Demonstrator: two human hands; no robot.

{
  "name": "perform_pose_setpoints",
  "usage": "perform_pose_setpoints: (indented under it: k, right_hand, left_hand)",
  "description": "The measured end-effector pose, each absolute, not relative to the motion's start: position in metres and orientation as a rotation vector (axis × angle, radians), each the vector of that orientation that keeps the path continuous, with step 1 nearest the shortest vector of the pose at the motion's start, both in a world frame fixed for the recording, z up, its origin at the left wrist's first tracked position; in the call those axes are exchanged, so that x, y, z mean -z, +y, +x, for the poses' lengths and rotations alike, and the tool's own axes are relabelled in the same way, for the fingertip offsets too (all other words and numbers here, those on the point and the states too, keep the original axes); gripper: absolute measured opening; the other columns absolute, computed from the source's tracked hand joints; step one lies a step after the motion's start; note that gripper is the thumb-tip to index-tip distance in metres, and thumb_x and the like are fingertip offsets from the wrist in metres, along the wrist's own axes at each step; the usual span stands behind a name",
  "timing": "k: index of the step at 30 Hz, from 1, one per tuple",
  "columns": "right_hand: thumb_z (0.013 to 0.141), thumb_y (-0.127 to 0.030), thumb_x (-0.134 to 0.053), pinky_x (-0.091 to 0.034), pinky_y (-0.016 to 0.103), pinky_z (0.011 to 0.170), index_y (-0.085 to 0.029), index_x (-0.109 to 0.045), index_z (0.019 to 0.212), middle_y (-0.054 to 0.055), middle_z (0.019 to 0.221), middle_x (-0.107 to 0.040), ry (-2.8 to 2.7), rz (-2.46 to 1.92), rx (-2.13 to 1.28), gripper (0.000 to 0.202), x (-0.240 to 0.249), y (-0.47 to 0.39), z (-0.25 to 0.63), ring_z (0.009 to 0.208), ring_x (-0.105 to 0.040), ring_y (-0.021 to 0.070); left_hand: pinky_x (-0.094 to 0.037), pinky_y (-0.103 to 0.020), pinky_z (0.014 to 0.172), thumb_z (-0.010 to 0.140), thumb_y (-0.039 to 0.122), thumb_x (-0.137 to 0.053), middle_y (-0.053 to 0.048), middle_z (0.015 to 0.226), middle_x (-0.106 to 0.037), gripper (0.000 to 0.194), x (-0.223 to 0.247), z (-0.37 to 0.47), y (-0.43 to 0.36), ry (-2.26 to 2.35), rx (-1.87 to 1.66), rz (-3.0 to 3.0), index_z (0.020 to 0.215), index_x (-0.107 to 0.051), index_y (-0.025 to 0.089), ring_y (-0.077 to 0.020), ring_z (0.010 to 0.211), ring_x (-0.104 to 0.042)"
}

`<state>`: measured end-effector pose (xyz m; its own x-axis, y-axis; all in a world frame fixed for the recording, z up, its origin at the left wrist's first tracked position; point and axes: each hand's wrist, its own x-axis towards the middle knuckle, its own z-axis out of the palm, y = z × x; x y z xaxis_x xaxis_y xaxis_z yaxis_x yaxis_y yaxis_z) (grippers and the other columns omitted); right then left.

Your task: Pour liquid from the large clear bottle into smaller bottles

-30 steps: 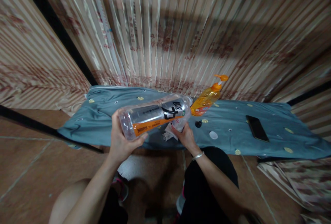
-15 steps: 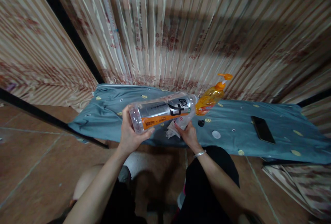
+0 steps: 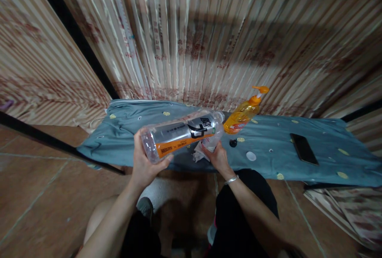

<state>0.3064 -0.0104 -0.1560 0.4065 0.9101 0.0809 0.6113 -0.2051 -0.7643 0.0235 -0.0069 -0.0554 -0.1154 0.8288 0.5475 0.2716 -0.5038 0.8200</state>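
Note:
My left hand (image 3: 147,166) is wrapped round the base end of a large clear bottle (image 3: 182,130) with a silver and orange label. The bottle lies tilted in the air, its open-looking neck toward the right. Under that neck, my right hand (image 3: 219,155) grips a smaller clear bottle (image 3: 211,142), partly hidden by the large one. A crumpled white tissue (image 3: 199,152) lies beside the small bottle. An orange pump bottle (image 3: 242,114) stands just behind, and a small black cap (image 3: 233,143) and a white round lid (image 3: 251,156) lie to the right.
A black phone (image 3: 303,148) lies on the right part of the narrow surface covered with teal cloth (image 3: 277,134). Striped curtains (image 3: 209,43) hang behind it. Dark metal poles (image 3: 80,41) slant at the left. My knees are below the front edge.
The large bottle and my left hand have moved slightly left and down, with the base end a little lower. My right hand keeps its hold on the small bottle.

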Motion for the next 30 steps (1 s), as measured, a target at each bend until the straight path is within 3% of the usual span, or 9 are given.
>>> perform_pose_setpoints:
  k: [9, 22, 30]
  right_hand:
    - [0.084, -0.051, -0.081, -0.066, 0.046, 0.089, -0.020, -0.064, 0.122, 0.016, 0.111, -0.085, -1.311, -1.838, -0.526, 0.052, 0.161, -0.011, 0.306, 0.104, -0.084, 0.0368]
    - [0.084, -0.053, -0.080, -0.066, 0.043, 0.083, -0.024, -0.065, 0.114, 0.014, 0.107, -0.086, -1.291, -1.867, -0.506, 0.044, 0.157, -0.015, 0.304, 0.103, -0.084, 0.0373]
    - [0.084, -0.059, -0.080, -0.067, 0.046, 0.083, -0.023, -0.066, 0.111, 0.017, 0.107, -0.085, -1.292, -1.887, -0.492, 0.048, 0.164, -0.015, 0.306, 0.103, -0.084, 0.0395]
  left_hand:
    - [-0.060, -0.048, 0.104, 0.064, 0.066, -0.096, -0.011, 0.127, -0.065, 0.097, 0.061, 0.014, -0.012, 1.251, -1.615, 1.742, 0.139, -0.053, 0.021, -0.0323, 0.116, -0.072]
    - [-0.059, -0.055, 0.109, 0.060, 0.065, -0.097, -0.016, 0.130, -0.069, 0.100, 0.063, 0.012, -0.018, 1.292, -1.537, 1.585, 0.140, -0.054, 0.020, -0.0369, 0.122, -0.072]
    - [-0.064, -0.052, 0.101, 0.060, 0.068, -0.095, -0.013, 0.124, -0.072, 0.099, 0.060, 0.014, -0.019, 1.342, -1.532, 1.607, 0.138, -0.056, 0.021, -0.0349, 0.115, -0.076]
